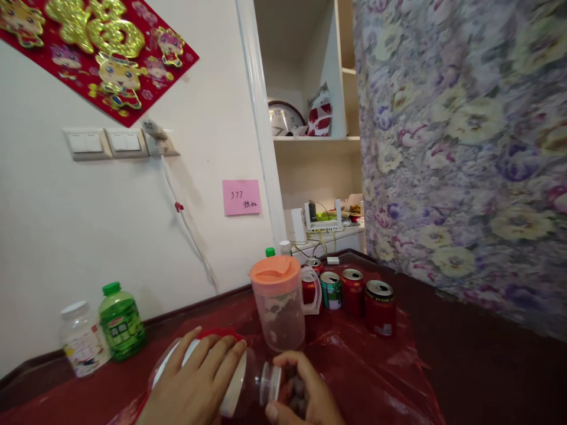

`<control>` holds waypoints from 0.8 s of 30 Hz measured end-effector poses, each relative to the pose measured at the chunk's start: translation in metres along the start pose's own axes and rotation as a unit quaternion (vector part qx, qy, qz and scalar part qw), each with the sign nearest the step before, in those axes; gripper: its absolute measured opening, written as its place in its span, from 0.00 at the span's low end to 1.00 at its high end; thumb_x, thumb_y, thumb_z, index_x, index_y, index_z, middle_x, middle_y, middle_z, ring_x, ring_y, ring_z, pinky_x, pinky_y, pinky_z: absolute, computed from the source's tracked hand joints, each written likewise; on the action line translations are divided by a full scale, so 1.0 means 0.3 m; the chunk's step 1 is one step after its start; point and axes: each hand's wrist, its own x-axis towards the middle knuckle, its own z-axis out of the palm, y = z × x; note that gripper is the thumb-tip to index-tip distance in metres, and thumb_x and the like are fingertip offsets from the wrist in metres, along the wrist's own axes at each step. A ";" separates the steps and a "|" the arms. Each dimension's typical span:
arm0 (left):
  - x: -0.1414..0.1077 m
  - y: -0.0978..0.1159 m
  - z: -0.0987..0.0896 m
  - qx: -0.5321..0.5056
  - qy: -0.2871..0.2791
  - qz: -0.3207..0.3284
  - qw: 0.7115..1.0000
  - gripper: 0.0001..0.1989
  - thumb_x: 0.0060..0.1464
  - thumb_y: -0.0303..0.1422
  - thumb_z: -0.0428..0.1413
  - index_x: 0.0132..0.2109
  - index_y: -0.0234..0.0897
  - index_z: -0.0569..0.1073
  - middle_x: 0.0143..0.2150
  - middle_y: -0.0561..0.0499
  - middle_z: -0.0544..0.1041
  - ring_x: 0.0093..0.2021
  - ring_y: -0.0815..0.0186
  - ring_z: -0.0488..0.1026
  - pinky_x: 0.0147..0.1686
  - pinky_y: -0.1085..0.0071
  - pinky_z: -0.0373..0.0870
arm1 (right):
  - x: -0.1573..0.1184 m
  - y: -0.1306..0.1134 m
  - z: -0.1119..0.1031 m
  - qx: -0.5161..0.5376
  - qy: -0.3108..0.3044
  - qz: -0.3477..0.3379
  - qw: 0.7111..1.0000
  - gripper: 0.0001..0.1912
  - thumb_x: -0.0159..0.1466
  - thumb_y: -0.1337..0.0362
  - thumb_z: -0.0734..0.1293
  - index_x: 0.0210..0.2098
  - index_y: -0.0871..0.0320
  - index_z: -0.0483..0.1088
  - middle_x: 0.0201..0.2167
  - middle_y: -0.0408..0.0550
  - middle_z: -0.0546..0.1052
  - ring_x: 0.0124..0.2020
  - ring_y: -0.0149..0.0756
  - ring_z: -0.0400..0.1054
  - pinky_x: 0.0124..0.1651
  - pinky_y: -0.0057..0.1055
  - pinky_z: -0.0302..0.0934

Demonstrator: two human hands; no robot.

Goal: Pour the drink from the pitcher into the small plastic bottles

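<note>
Laid flat over the side of the clear jar (254,382) with the left hand (190,378), with fingers extended, slightly parted and draped across the white label, but with the thumb out of sight; pinching near the mouth of the same jar between thumb and forefinger with the right hand (312,392), with the other fingers curled in shadow beyond the rim, too dark to tell whether around anything. Tipped on its side at the near edge of the view, in front of the orange-lidded pitcher (281,313), with long axis running roughly left to right and mouth pointing right, into the right hand. Spread below, a wrinkled red plastic sheet (376,378) over a dark table (469,354). Standing upright on it, to the right of the pitcher and partly behind its handle, several drink cans (380,313), mostly red, one green; near the wall (195,147) at left, a green bottle (121,327) beside a white-capped jar (84,345). Higher up, a pink note (241,198), switches (86,143) and a red diamond decoration (115,53); farther back, shelves (310,139) with a clock (286,115) and a router (325,225); at right, a floral curtain (443,147)
</note>
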 end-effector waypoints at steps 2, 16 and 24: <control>0.003 0.006 -0.028 -0.008 -0.006 -0.010 1.000 0.37 0.43 0.19 0.50 0.61 0.45 0.70 0.61 0.47 0.74 0.60 0.51 0.69 0.66 0.44 0.52 | 0.001 -0.018 -0.003 -0.022 0.008 -0.038 0.999 0.22 0.50 0.62 0.72 0.45 0.53 0.70 0.33 0.42 0.71 0.31 0.33 0.64 0.33 0.27 0.58; 0.009 -0.194 -0.092 -0.398 0.037 -0.201 0.894 0.33 0.48 0.41 0.62 0.60 0.37 0.66 0.58 0.43 0.75 0.58 0.50 0.71 0.60 0.56 0.66 | -0.015 0.023 -0.076 -0.489 -0.165 -0.057 0.855 0.28 0.50 0.62 0.76 0.51 0.38 0.75 0.39 0.47 0.74 0.41 0.47 0.66 0.42 0.38 0.58; 0.006 -0.253 0.015 -0.574 -0.001 -0.233 0.785 0.32 0.45 0.39 0.64 0.55 0.29 0.68 0.53 0.40 0.78 0.53 0.50 0.75 0.55 0.58 0.70 | -0.021 0.090 -0.109 -0.567 -0.198 -0.115 0.791 0.22 0.59 0.45 0.71 0.53 0.38 0.73 0.37 0.48 0.76 0.36 0.43 0.68 0.35 0.34 0.54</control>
